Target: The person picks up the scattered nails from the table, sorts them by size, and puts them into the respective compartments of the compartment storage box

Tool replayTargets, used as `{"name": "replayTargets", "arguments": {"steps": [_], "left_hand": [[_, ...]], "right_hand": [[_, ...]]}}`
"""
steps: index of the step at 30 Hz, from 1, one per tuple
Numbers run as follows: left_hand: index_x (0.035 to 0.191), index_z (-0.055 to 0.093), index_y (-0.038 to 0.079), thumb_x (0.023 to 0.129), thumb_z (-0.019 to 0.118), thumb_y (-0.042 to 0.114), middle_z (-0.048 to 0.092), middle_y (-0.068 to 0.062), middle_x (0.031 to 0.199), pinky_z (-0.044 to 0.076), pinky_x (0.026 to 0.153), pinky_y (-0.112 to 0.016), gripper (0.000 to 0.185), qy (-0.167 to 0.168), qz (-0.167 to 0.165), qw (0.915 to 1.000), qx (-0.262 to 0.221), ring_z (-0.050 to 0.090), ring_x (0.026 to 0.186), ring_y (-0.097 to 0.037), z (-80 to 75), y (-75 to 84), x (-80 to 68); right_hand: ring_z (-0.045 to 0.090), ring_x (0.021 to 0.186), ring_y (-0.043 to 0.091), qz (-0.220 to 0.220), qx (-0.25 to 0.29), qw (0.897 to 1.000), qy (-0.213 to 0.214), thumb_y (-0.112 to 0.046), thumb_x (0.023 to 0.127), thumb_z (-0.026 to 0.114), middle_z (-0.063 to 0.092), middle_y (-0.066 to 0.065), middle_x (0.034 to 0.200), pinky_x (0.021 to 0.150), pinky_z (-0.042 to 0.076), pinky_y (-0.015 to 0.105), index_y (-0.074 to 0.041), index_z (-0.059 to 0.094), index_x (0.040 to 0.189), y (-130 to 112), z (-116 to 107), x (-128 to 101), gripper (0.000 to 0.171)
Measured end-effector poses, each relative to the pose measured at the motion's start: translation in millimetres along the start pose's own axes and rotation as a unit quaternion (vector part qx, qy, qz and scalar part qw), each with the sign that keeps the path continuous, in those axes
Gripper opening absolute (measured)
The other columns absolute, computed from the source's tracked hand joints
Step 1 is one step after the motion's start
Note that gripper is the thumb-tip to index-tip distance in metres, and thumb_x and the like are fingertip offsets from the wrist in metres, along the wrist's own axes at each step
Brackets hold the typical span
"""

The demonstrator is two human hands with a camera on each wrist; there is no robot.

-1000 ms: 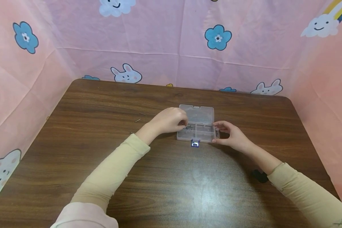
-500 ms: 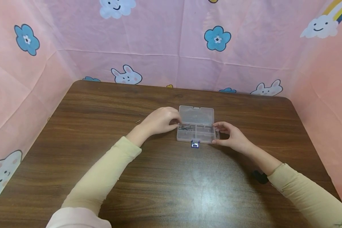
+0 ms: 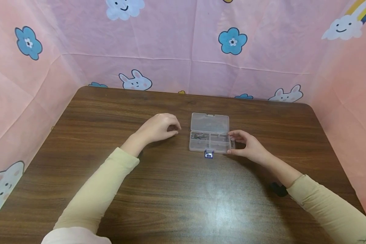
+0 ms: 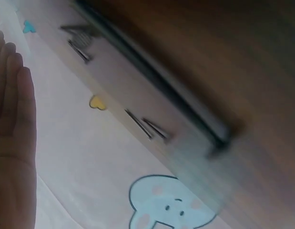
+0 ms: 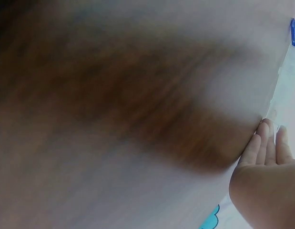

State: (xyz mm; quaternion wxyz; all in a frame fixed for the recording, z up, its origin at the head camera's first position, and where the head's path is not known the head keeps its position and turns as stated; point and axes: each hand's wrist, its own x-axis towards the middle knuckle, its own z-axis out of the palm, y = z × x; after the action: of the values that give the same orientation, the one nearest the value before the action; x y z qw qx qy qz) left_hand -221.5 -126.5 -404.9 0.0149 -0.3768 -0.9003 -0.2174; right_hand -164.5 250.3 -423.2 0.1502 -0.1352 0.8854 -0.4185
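A small clear plastic box (image 3: 215, 146) with several compartments lies mid-table, its lid (image 3: 209, 122) laid open toward the far side and a blue latch (image 3: 208, 154) at its near edge. A few thin dark nails (image 3: 198, 136) lie in its far left compartment. My right hand (image 3: 247, 144) holds the box's right end between thumb and fingers; the right wrist view shows its fingertips (image 5: 266, 131) against the clear edge. My left hand (image 3: 161, 128) hovers just left of the box, apart from it, fingers loosely curled with nothing seen in them. Blurred loose nails (image 4: 145, 126) show in the left wrist view.
The brown wooden table (image 3: 183, 203) is walled on three sides by pink cartoon-print cloth (image 3: 183, 61). A small black object (image 3: 277, 188) lies under my right forearm. Both wrist views are heavily blurred.
My left hand has drawn back leftward from the box's far left compartment, uncovering the nails in it. The right hand and the box have stayed put.
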Motion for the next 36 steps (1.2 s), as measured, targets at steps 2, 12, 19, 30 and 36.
{"name": "replayTargets", "arguments": {"steps": [2,12,19,30,36], "left_hand": [[0.101,0.081,0.011,0.094,0.08,0.008,0.077,-0.002,0.101,0.06,0.086,-0.036,0.008,-0.001,-0.008,1.0,-0.003,0.071,0.091,-0.018,-2.2,-3.2,-3.8],[0.099,0.081,0.011,0.092,0.081,0.008,0.078,-0.002,0.1,0.06,0.083,-0.036,0.008,-0.016,-0.034,0.9992,-0.012,0.071,0.088,-0.016,-9.1,-16.1,-18.0],[0.098,0.081,0.011,0.093,0.082,0.011,0.078,-0.002,0.1,0.06,0.081,-0.035,0.006,-0.031,-0.047,0.9983,-0.011,0.07,0.086,-0.016,-12.3,-18.6,-25.3],[0.096,0.081,0.012,0.091,0.084,0.011,0.077,0.0,0.094,0.058,0.077,-0.033,0.006,-0.048,-0.06,0.9969,-0.013,0.066,0.081,-0.013,-15.8,-25.0,-38.5],[0.094,0.081,0.013,0.089,0.085,0.013,0.074,0.002,0.087,0.055,0.074,-0.031,0.006,-0.063,-0.062,0.9961,-0.007,0.062,0.077,-0.011,-15.6,-27.7,-41.7]], "right_hand": [[0.055,0.139,0.044,0.0,0.0,1.0,0.001,-0.011,0.09,0.085,0.059,0.025,0.146,0.121,0.041,0.061,0.001,0.053,0.146,0,0,1,0.065],[0.056,0.137,0.043,-0.008,0.001,1.0,0.002,-0.012,0.091,0.084,0.06,0.025,0.144,0.121,0.041,0.06,0.002,0.054,0.145,-1,0,1,0.064],[0.055,0.138,0.044,-0.006,-0.001,1.0,0.002,-0.011,0.09,0.084,0.059,0.025,0.145,0.12,0.041,0.061,0.002,0.053,0.146,1,0,1,0.064],[0.055,0.138,0.043,-0.005,0.0,1.0,0.003,-0.011,0.09,0.085,0.06,0.024,0.145,0.121,0.041,0.061,0.001,0.054,0.146,2,0,0,0.065],[0.055,0.138,0.044,-0.004,0.0,1.0,0.002,-0.011,0.091,0.084,0.059,0.025,0.145,0.121,0.041,0.061,0.001,0.054,0.145,1,0,0,0.064]]}}
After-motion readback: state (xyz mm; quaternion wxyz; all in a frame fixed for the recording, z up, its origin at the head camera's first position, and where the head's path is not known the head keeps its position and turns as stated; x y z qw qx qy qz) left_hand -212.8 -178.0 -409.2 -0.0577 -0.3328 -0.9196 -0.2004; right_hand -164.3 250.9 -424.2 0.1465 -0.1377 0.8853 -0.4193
